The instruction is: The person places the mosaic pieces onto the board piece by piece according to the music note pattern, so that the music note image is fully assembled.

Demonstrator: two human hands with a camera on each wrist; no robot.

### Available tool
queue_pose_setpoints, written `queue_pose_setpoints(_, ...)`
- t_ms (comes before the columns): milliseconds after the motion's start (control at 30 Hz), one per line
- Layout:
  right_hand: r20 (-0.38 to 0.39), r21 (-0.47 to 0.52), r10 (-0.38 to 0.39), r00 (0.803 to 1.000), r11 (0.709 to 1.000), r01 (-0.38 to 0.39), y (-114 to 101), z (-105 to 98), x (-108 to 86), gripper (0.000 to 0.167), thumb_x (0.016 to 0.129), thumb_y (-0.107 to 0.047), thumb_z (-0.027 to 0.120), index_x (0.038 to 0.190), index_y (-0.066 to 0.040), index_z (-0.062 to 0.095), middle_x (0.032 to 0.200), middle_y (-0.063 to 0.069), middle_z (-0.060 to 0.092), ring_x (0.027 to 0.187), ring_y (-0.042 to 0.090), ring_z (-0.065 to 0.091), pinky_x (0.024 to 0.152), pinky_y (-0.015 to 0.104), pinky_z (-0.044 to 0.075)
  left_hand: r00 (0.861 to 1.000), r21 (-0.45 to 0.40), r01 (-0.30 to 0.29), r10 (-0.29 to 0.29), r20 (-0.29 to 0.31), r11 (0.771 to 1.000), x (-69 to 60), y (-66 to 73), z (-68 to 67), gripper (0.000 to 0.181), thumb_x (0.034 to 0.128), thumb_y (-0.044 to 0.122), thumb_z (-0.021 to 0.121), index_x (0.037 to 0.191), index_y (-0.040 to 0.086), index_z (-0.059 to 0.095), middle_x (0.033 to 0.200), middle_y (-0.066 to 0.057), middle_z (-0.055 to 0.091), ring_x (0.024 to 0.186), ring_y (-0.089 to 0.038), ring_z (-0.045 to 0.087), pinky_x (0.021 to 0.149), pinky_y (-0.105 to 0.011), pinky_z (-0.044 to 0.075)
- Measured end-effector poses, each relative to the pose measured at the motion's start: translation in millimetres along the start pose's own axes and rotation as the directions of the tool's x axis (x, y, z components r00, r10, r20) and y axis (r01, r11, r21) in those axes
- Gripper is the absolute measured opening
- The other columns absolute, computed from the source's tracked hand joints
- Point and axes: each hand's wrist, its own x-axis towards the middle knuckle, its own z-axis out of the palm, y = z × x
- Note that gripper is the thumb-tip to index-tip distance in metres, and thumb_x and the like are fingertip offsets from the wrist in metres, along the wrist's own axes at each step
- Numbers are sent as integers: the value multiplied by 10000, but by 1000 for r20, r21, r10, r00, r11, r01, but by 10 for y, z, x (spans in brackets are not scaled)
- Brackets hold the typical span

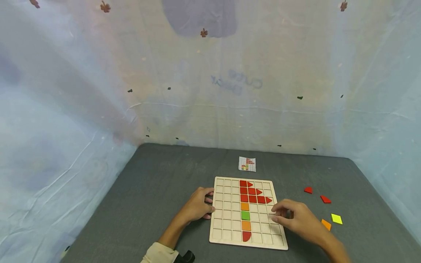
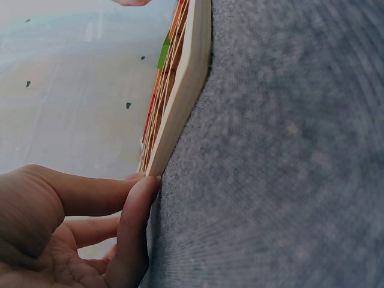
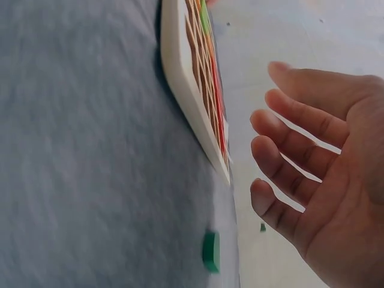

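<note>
A wooden grid board lies on the dark table with coloured pieces in its cells. Three rows of red pieces end in triangles. Below them run an orange square, a green square, another orange square and a red rounded piece. My left hand pinches the board's left edge, thumb and finger meeting there in the left wrist view. Over the board's right edge hovers my right hand, fingers loosely bent and apart, holding nothing in the right wrist view.
A small printed pattern card lies behind the board. To the right are loose red pieces, a yellow square and an orange piece. A small green piece shows in the right wrist view. Pale sheeting surrounds the table.
</note>
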Motion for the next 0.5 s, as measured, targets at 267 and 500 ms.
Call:
queue_pose_setpoints(267, -98, -29, 87, 991, 995, -90, 147, -192, -90, 181, 918, -262, 847, 1071, -198, 774, 907, -131, 667, 801, 35, 599, 630, 238, 500, 1000, 1, -1, 1, 0, 1000, -1, -4, 6, 718, 858, -107, 757, 1524, -77, 490, 1324, -202, 523, 1107, -294, 603, 600, -338, 657)
queue_pose_setpoints(500, -134, -50, 198, 971, 977, -206, 313, -397, -212, 283, 920, -312, 845, 1161, -184, 769, 996, -64, 707, 862, 28, 619, 690, 243, 539, 1000, -6, 6, -6, -5, 1000, 3, -10, 7, 722, 852, -108, 762, 1522, -77, 492, 1327, -196, 524, 1110, -294, 605, 605, -338, 659)
